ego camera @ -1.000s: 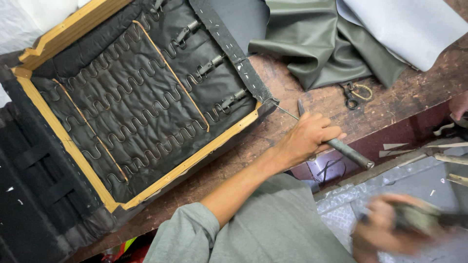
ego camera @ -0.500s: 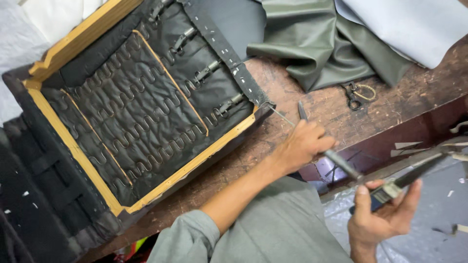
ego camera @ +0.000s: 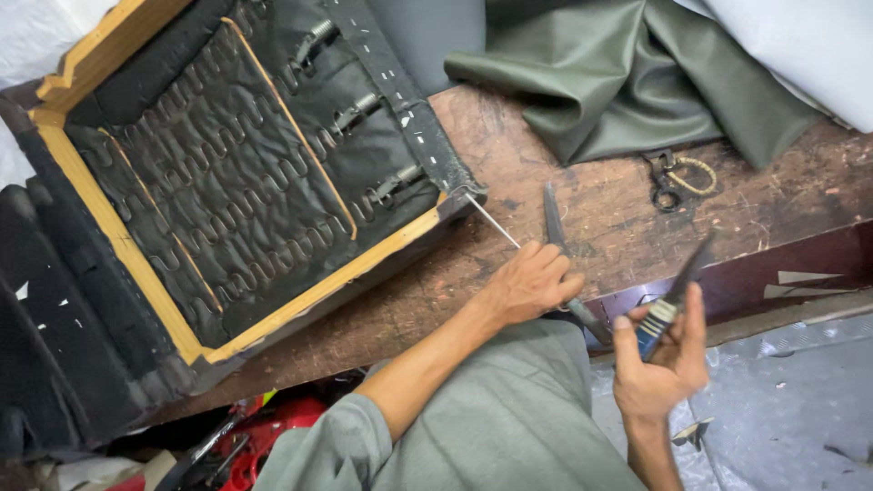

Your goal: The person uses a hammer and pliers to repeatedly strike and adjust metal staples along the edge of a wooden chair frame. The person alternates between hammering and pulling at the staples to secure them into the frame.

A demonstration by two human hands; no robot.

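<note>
left hand (ego camera: 532,284) fingers closed on thin metal rod (ego camera: 494,222) at seat frame (ego camera: 227,191) corner, resting on tabletop (ego camera: 582,191) | right hand (ego camera: 659,364) fingers gripping striped-handle pliers (ego camera: 673,295), raised off tabletop edge

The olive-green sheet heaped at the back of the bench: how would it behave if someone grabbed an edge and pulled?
The olive-green sheet lies in soft folds, so it is probably floppy and would drag rather than lift whole. Its smooth sheen suggests it would slide easily over the wooden bench. It may snag the scissors lying by its edge.
</note>
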